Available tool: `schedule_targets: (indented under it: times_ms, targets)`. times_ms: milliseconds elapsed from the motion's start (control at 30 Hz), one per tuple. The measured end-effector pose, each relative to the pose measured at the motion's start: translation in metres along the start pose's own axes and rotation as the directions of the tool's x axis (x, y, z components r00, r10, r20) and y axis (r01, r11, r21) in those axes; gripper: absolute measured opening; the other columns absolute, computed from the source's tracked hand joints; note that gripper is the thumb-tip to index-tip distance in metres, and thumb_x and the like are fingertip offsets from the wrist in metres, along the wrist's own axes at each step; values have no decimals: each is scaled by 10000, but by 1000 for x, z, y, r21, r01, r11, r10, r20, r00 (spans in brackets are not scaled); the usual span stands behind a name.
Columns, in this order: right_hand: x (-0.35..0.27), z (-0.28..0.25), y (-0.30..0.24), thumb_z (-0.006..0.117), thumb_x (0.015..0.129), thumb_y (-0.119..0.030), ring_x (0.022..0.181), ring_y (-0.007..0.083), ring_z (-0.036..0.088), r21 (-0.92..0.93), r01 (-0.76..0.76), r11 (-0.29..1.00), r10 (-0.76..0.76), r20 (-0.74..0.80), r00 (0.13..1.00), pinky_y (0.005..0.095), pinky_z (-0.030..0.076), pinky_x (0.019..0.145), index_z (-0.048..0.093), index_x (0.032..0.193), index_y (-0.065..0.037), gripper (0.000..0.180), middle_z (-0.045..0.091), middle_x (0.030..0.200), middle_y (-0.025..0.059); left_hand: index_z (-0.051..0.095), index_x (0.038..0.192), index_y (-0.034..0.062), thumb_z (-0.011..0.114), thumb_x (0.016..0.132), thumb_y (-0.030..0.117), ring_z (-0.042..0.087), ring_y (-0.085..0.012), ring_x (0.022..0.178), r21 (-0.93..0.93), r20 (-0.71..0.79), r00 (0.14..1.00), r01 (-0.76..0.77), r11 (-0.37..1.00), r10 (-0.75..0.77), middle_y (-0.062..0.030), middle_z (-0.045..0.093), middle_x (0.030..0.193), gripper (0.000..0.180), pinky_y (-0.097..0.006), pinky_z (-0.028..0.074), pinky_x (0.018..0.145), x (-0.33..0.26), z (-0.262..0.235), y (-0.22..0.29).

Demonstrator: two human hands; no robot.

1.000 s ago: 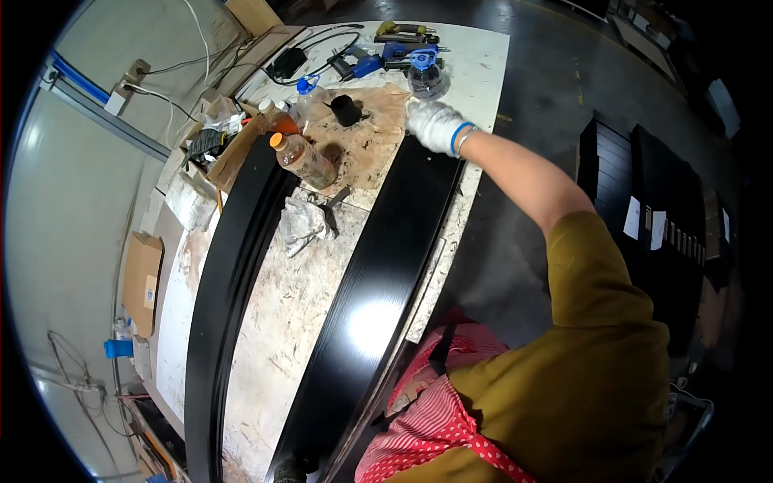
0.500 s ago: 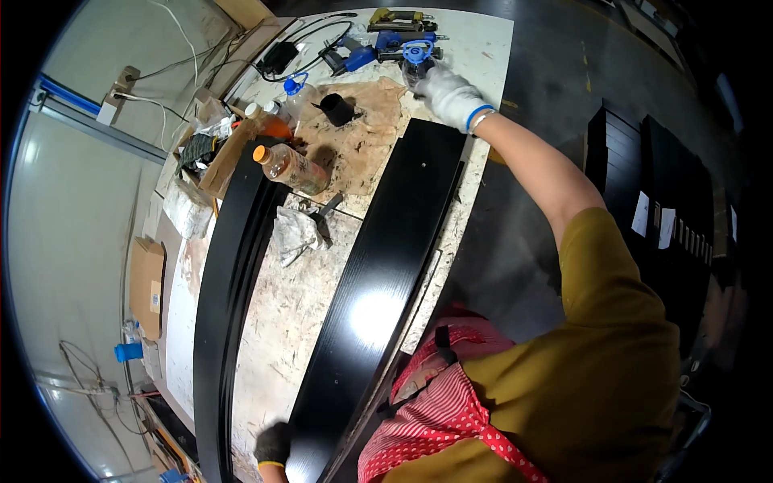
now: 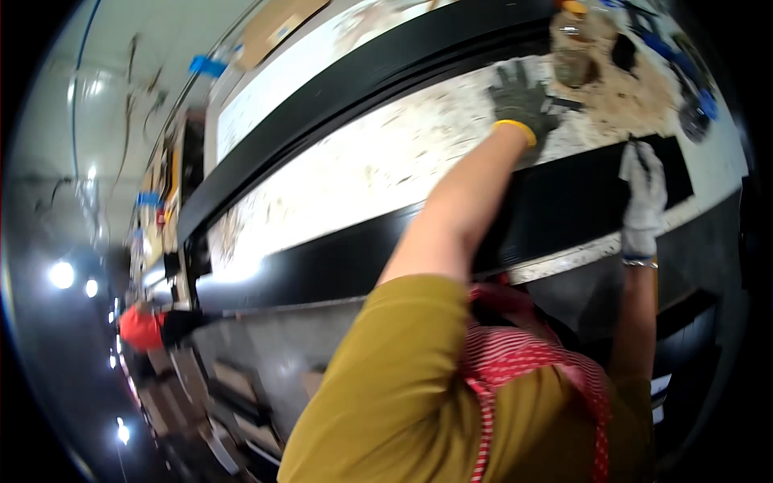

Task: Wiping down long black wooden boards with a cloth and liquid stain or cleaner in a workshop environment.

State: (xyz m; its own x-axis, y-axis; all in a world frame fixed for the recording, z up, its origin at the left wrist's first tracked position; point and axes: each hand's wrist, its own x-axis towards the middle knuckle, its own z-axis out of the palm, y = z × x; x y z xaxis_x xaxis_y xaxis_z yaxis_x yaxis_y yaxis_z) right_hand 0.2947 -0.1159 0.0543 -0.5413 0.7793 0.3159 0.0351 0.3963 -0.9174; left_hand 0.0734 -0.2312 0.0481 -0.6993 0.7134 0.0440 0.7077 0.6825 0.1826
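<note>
My left hand (image 3: 522,105), in a dark grey glove with a yellow cuff, reaches over the worktable with its fingers spread. Beneath it lies the crumpled white rag, mostly hidden, and a small dark flat tool (image 3: 568,105) pokes out beside it. My right hand (image 3: 644,193), in a white glove, is over the right end of a long black panel (image 3: 564,201). Its fingers look pinched around a thin dark thing, too blurred to name. Farther right stands a dark container with a blue top (image 3: 694,121).
A second long black piece (image 3: 362,88) runs along the far side of the table (image 3: 362,153). An orange-capped bottle (image 3: 572,52) and a black cup (image 3: 624,52) stand on brown paper (image 3: 636,101). A person in red headwear (image 3: 143,326) is at far left.
The view has swung round. My right hand has let go of the blue-topped container and come back over the panel's end. My left hand has moved up the table to the rag.
</note>
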Motion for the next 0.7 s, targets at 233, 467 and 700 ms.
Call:
schedule_targets:
  times_ms: [233,467,700]
  targets:
    - [6,-3,38,581,984,-115,1237,207,541,127,-103,987,98,46,994,321,395,1077,558,1314,56,373,582,1333,134,724,1045,154,680,843,287,550,-350,1111,-163,-271,962,-88,983,42,-115,602,1167,245,-511,474,938,9,-38,-47]
    - [9,-20,46,425,1030,-70,1281,272,535,-284,270,920,-212,221,952,355,422,1087,602,1292,29,330,563,1367,175,406,1504,189,682,808,485,155,-464,1496,-212,-118,967,-246,946,225,-210,292,1587,805,-659,75,1174,-240,-102,-50]
    - [31,-27,80,481,1027,-130,1230,203,551,27,-30,999,26,152,988,289,460,1001,533,1385,6,387,538,1399,131,557,1354,138,593,854,585,439,-448,1288,-273,31,998,-42,961,52,-264,428,1441,672,-569,367,1018,-214,-80,-79]
